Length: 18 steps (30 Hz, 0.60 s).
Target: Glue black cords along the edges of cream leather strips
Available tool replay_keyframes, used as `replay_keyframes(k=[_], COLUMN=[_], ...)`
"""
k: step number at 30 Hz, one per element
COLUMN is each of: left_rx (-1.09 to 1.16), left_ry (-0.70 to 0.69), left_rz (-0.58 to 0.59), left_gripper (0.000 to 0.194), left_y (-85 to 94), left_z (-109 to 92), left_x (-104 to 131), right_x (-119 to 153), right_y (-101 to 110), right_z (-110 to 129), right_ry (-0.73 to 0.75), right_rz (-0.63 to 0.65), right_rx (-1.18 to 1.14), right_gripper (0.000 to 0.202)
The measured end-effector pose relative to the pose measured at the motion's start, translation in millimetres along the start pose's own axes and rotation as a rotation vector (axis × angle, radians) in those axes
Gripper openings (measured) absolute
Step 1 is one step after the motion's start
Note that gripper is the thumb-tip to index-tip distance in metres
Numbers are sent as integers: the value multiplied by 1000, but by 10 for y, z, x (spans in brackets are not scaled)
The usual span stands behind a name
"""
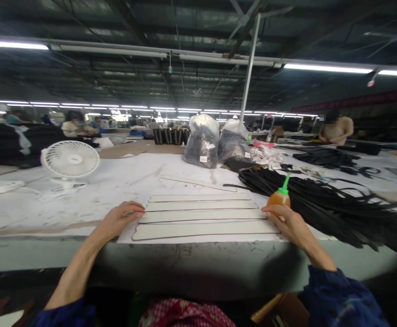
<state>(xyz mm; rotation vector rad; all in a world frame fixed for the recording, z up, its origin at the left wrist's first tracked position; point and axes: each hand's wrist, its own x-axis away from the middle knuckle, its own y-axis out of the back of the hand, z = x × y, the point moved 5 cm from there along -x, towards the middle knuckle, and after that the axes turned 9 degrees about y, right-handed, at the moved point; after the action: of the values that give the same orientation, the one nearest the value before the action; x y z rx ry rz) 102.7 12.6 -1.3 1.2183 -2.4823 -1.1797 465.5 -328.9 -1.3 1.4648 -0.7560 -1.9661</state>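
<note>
Several long cream strips with dark edges lie in a row on white paper before me, the nearest strip (pixel 205 230) close to the table edge. My left hand (pixel 123 215) has its fingers pinched at the left end of a middle strip (pixel 201 215). At that strip's right end, my right hand (pixel 285 220) is closed too, thumb and fingers together. Just behind my right hand stands a squeeze bottle (pixel 279 198) of amber liquid with a green nozzle, partly hidden by the fingers. One thinner strip (pixel 198 182) lies farther back at a slant.
A white fan (pixel 71 160) stands at left near a white power strip (pixel 1 186). Black strips (pixel 334 209) are heaped at right. Two filled plastic bags (pixel 202 141) sit at the back, near black rolls (pixel 168 136). People work at farther tables.
</note>
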Motion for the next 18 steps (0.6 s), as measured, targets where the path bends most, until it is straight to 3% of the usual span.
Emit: replay_keyframes(k=[7, 11, 15, 18], left_rx=[-84, -114, -123, -110], left_ry=[-29, -78, -82, -75], left_rz=[84, 84, 80, -31], left_gripper=[42, 35, 38, 41], left_y=[-55, -89, -101, -72], left_z=[-53, -70, 13, 235], left_x=[272, 265, 258, 212], right_x=[14, 44, 115, 223], right_y=[-238, -277, -166, 58], right_z=[-247, -224, -111, -248], right_ry=[124, 90, 31, -185], right_rz=[144, 110, -63, -371], right_rx=[84, 79, 41, 62], right_gripper=[38, 38, 33, 37])
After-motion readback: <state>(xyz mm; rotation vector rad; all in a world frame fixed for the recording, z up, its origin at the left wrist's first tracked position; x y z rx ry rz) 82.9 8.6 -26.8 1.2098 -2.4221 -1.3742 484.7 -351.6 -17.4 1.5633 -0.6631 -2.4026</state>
